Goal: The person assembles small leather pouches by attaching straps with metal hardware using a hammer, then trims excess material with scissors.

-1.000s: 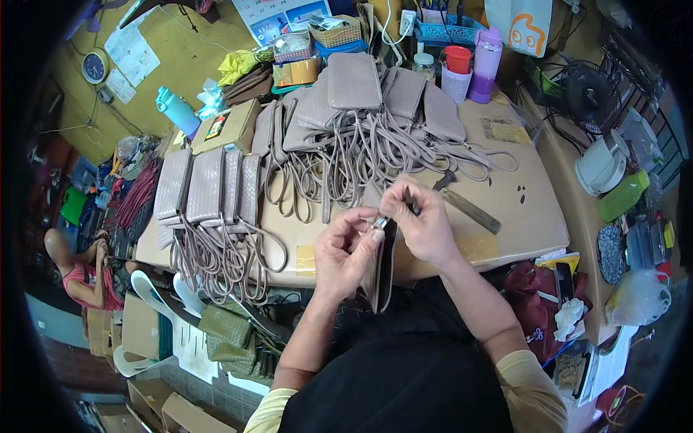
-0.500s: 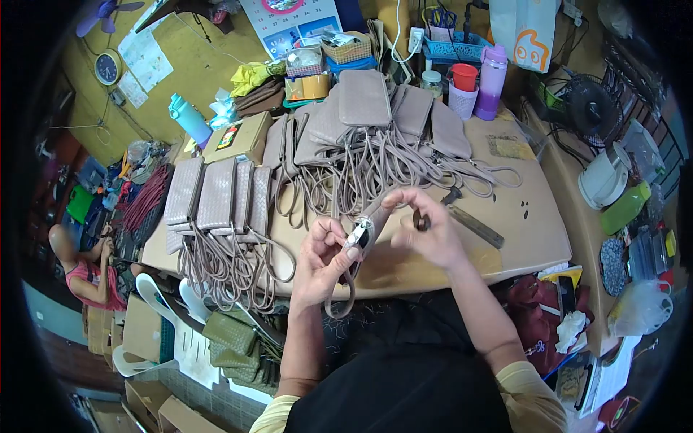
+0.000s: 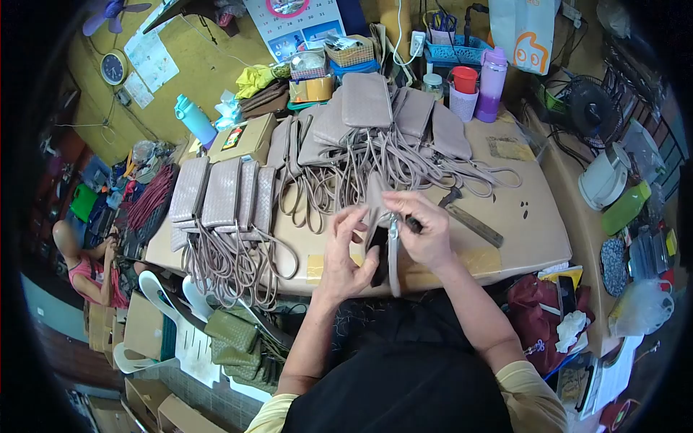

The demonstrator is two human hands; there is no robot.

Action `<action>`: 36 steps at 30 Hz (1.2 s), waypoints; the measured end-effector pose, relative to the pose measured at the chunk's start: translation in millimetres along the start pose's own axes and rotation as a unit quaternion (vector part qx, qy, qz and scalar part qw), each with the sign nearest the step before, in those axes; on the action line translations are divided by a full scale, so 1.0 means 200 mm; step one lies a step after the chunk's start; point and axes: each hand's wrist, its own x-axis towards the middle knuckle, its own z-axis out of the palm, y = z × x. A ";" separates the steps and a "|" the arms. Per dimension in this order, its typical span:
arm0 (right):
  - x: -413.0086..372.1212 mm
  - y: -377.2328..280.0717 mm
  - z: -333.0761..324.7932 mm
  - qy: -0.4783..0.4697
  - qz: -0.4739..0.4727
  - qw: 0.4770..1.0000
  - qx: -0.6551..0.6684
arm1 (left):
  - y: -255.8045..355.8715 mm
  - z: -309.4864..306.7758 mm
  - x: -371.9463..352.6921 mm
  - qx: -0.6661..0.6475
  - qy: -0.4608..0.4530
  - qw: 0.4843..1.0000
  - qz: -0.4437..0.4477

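While left hand (image 3: 345, 254) and right hand (image 3: 426, 232) hold it, taupe pouch (image 3: 375, 198), upright

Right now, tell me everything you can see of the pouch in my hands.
The pouch is flat, mauve-grey and leather-like, held upright and edge-on above the front edge of the table. A dark gap shows along its side, a small silvery clasp sits near the top, and a strap hangs straight down from it. The left hand cups it from the left; the right hand pinches it by the clasp.
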 end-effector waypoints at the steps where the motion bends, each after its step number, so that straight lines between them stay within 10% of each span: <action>1: 0.00 -0.03 0.02 -0.002 -0.036 0.999 -0.020 | -0.02 0.00 -0.01 -0.095 -0.035 0.994 -0.047; 8: 0.05 -0.16 0.00 -0.160 0.015 0.987 -0.023 | 0.12 -0.08 0.02 -0.030 -0.085 0.991 -0.095; 20: 0.03 -0.11 0.05 -0.118 0.015 0.993 -0.023 | 0.06 -0.10 -0.03 -0.109 -0.042 0.971 -0.208; 33: 0.10 -0.17 0.03 -0.211 0.142 0.966 -0.040 | 0.08 -0.01 0.00 0.028 0.083 0.996 -0.017; 36: 0.03 -0.17 0.03 -0.124 0.237 0.956 0.120 | 0.05 -0.03 -0.04 -0.099 0.079 0.987 -0.097</action>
